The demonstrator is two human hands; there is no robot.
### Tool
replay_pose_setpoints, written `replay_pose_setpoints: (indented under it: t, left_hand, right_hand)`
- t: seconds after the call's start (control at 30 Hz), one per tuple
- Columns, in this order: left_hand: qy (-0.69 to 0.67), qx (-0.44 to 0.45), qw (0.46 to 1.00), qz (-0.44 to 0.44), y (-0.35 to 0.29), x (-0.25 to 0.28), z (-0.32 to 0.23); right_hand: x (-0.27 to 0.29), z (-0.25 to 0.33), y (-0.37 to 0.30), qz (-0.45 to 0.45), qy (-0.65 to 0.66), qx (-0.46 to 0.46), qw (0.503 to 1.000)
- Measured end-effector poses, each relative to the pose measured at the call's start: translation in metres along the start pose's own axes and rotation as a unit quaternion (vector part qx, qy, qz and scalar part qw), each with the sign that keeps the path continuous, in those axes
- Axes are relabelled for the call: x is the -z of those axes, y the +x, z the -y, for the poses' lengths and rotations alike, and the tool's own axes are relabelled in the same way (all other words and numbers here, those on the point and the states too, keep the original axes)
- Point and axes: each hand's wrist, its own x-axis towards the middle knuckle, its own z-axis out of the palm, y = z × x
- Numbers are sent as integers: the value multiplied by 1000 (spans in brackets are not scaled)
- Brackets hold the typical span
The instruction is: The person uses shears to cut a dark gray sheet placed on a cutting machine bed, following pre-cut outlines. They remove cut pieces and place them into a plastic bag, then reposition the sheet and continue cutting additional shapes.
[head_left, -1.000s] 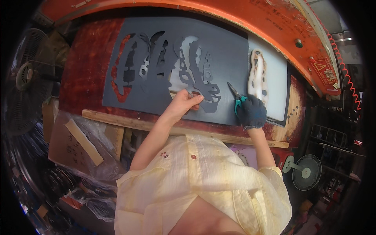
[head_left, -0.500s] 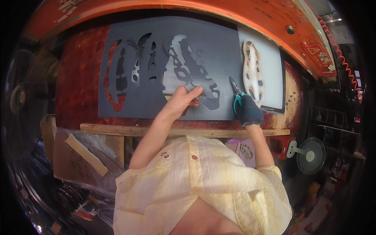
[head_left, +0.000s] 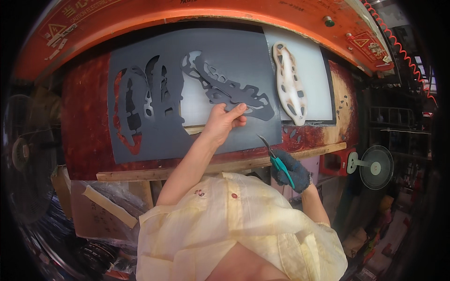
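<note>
Red worktable lay beneath an orange beam. On it, a dark cut-out strip lay slantwise over a grey sheet, beside a white-backed opening; whether it was raised could not be determined. The bare left hand pinched its near edge between thumb and fingers, a hold judged to leave its far end free. The gloved right hand was closed around green-handled snips at the table's near edge, blades apart from the strip, presumably to avoid snagging it. Some open room separated the two. To the right, a pale cut-out piece rested on a white board; a wooden rail bounded the near side.
</note>
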Motion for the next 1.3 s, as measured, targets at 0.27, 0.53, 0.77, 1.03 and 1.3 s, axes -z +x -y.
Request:
replay_pose_setpoints:
  t: [0.27,0.53,0.77,1.03,1.3]
  left_hand:
    - [-26,24,998,-49,-1,-7,5]
    - [27,-23,999,-22,-4,-3,-2]
    - [75,-25,996,-30,-8,1,-3]
    - [74,-96,992,-28,-8,-5,-10]
    - [128,-75,988,-51,-8,-4,-5]
  right_hand:
    - [4,-20,43,-15,-68,96,993]
    - [-4,8,63,39,-89,92,991]
    - [-5,17,55,84,-19,109,990]
    - [-7,25,56,46,-3,96,994]
    - [-15,12,64,22,-104,94,990]
